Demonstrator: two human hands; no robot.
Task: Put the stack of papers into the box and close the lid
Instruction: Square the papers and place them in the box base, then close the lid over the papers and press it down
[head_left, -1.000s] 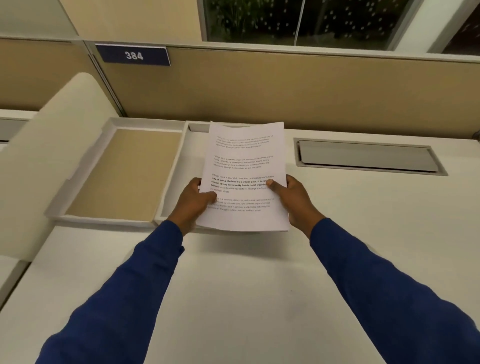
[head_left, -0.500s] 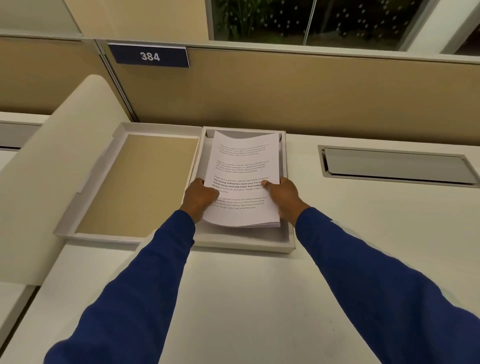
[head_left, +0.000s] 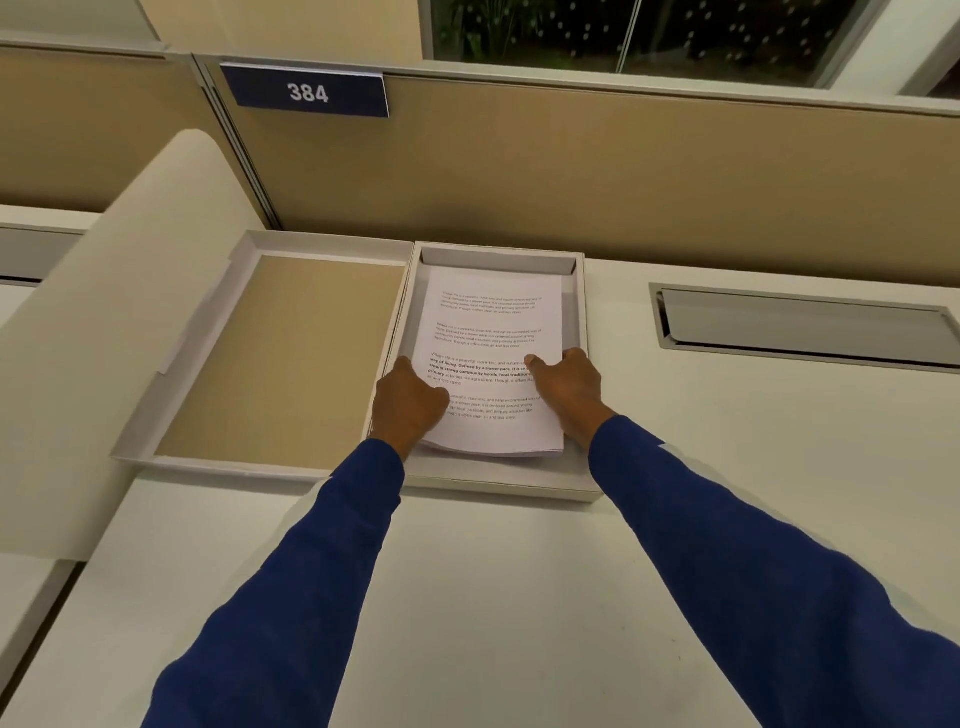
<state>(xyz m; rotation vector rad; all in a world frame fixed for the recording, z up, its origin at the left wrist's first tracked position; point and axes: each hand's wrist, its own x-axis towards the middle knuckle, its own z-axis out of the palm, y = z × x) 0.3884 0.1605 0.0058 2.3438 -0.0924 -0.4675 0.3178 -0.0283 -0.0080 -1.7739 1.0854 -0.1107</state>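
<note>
Desk (head_left: 519, 597): carrying all. Lid (head_left: 280, 358): lying open beside the left hand's grip, awaiting closing. Box (head_left: 582, 332): surrounding both grips. Papers (head_left: 493, 322): inside box, near edge lifted. Left hand (head_left: 410, 402), right hand (head_left: 566, 387): pinching papers' sides, keeping sheets aligned.

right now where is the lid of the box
In the head view the lid lies open and flat on the desk, left of centre, directly beside the box on its left, below the 384 sign.
</note>
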